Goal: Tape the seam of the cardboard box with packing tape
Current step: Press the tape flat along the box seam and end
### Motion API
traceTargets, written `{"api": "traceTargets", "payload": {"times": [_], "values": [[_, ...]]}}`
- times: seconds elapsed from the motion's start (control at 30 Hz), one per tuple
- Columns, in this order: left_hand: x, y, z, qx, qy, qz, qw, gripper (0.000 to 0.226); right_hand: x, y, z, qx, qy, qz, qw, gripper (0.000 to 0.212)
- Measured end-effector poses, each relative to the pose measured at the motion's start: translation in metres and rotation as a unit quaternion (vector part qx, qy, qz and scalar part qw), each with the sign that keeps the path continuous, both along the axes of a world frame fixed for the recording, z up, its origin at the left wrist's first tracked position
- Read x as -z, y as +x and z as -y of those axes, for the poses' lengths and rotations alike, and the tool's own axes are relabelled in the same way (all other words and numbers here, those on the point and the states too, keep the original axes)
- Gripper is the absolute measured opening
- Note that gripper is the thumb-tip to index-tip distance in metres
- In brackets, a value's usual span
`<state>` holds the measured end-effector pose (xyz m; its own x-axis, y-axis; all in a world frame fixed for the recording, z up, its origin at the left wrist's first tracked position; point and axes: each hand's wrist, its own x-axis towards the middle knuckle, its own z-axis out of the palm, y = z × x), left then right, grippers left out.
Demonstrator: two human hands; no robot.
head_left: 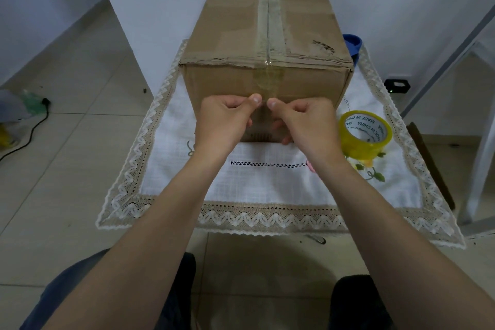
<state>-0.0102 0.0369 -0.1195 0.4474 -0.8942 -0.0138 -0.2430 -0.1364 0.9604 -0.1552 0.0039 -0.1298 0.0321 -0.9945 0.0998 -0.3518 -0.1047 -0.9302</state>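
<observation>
A brown cardboard box [230, 21] stands lengthwise on the table. A strip of clear packing tape [269, 8] runs along its top seam and folds over the near edge onto the front face. My left hand [225, 118] and my right hand [305, 120] are side by side against that front face. Their fingers are curled, and the thumb tips almost meet on the lower end of the tape strip. Nothing shows inside either fist. A yellow roll of packing tape [365, 134] stands on the cloth to the right of my right hand.
A white tablecloth with a lace border [267, 182] covers the small table. A blue round object [353, 44] peeks out behind the box's right side. A black cable [29, 131] lies on the tiled floor at left. White frame bars [455, 48] stand at right.
</observation>
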Motion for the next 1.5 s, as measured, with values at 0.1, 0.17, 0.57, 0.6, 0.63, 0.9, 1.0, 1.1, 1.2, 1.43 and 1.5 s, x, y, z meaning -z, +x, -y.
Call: {"api": "traceTargets", "payload": {"times": [0.1,0.17,0.57,0.6,0.63,0.9,1.0,1.1,1.2,1.43,1.5], "values": [[0.000,0.001,0.000,0.002,0.004,-0.001,1.000,0.023,-0.009,-0.016,0.002,0.021,-0.144,-0.175,0.974,0.052],[0.000,0.002,0.001,0.001,0.008,0.000,1.000,0.026,-0.023,-0.018,0.001,0.022,-0.291,-0.176,0.940,0.050],[-0.002,0.006,0.001,0.012,0.012,0.004,1.000,0.027,-0.053,0.007,0.040,-0.046,-0.345,-0.198,0.916,0.027],[-0.002,0.007,0.001,0.012,0.012,0.004,1.000,0.027,-0.054,0.007,0.041,-0.045,-0.333,-0.193,0.922,0.027],[-0.001,0.007,0.002,0.012,0.013,0.002,1.000,0.028,-0.054,0.008,0.040,-0.044,-0.321,-0.196,0.925,0.028],[-0.001,0.008,0.004,0.013,0.013,-0.003,1.000,0.029,-0.059,0.017,0.038,-0.036,-0.311,-0.255,0.915,0.039],[0.000,0.007,0.003,0.014,0.011,-0.008,1.000,0.027,-0.058,0.010,0.041,-0.047,-0.306,-0.240,0.920,0.033],[0.000,0.007,0.001,0.019,0.009,-0.002,1.000,0.025,-0.054,0.007,0.039,-0.054,-0.316,-0.243,0.915,0.032],[-0.004,0.010,-0.004,0.039,0.015,0.024,0.999,0.022,-0.043,0.008,0.033,-0.030,-0.350,-0.275,0.895,0.038],[-0.033,0.016,-0.011,0.107,0.136,0.089,0.981,0.035,-0.038,0.010,0.033,0.005,-0.373,-0.299,0.878,0.042],[-0.031,0.018,-0.018,0.138,0.186,0.120,0.966,0.038,-0.037,0.010,0.033,0.009,-0.376,-0.302,0.876,0.042]]}}
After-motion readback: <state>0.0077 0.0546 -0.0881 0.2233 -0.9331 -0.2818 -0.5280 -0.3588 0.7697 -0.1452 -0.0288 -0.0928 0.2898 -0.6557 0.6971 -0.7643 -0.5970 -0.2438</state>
